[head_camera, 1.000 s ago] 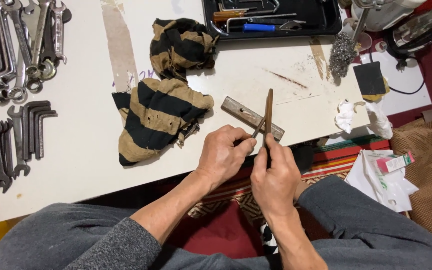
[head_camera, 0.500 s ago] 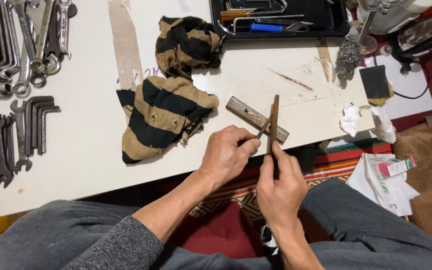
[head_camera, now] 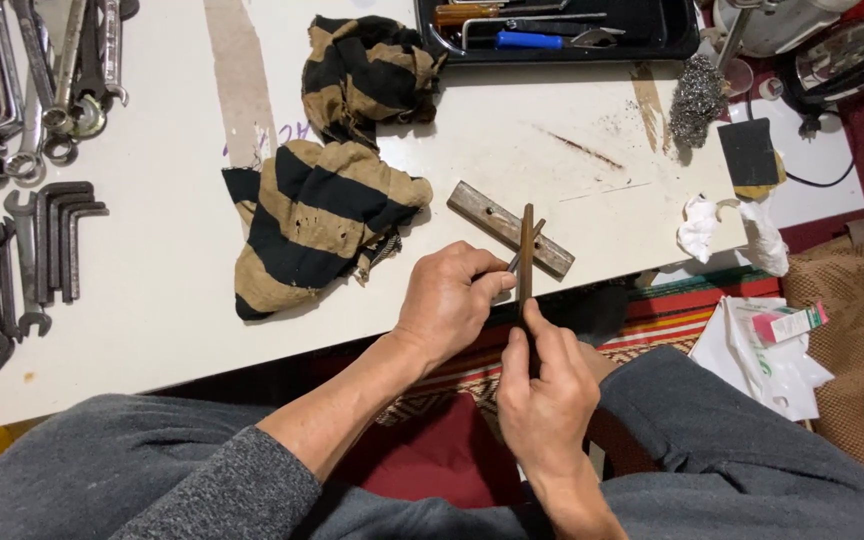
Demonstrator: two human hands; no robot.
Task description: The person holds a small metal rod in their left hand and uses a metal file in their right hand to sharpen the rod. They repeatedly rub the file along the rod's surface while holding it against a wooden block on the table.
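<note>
Both hands have shifted slightly. Right hand (head_camera: pixel 544 395) grips the narrow brown strip (head_camera: pixel 526 250) upright at the surface (head_camera: pixel 162 300) near edge. Left hand (head_camera: pixel 447 305) pinches a thin tool (head_camera: pixel 522 252) against it, above the flat bar (head_camera: pixel 508 229).

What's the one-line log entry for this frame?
right hand: grips brown strip | left hand: thin tool on strip | flat bar behind

Bright, even light from overhead falls on the white bench (head_camera: pixel 152 300), with only soft, short shadows under the striped cloth (head_camera: pixel 322 220) and both hands. Focus is sharp throughout. The kettle (head_camera: pixel 842 55) shows mild glare; the edges bend slightly.
</note>
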